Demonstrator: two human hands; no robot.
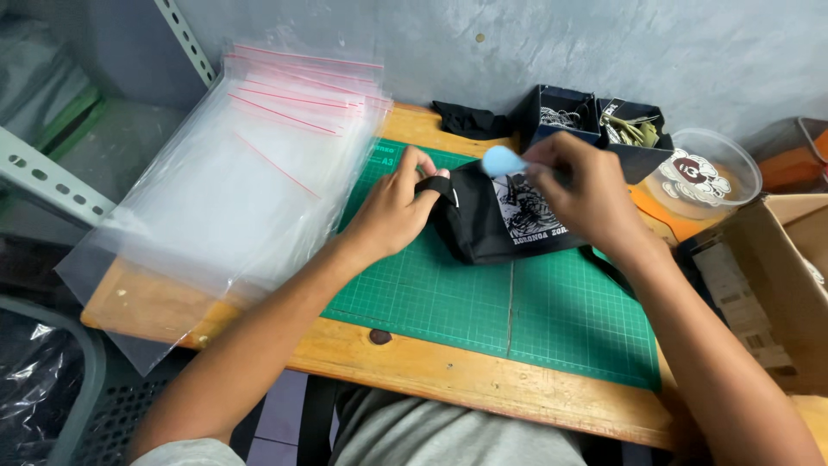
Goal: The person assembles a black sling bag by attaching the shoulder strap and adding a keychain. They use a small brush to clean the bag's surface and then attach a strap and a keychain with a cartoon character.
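Observation:
A small black fabric bag (496, 226) with a white print lies on the green cutting mat (483, 302). My left hand (392, 211) pinches the bag's black strap and metal ring at its left edge. My right hand (586, 185) hovers over the bag's right top and holds a small light-blue teardrop-shaped piece (502, 160) between its fingers.
A stack of clear zip bags (250, 164) with red seal lines covers the table's left part. Behind the mat stand two dark small boxes (595, 125) with metal parts, a black cloth (470, 119) and a clear round tub (707, 177). A cardboard box (776, 276) sits at right.

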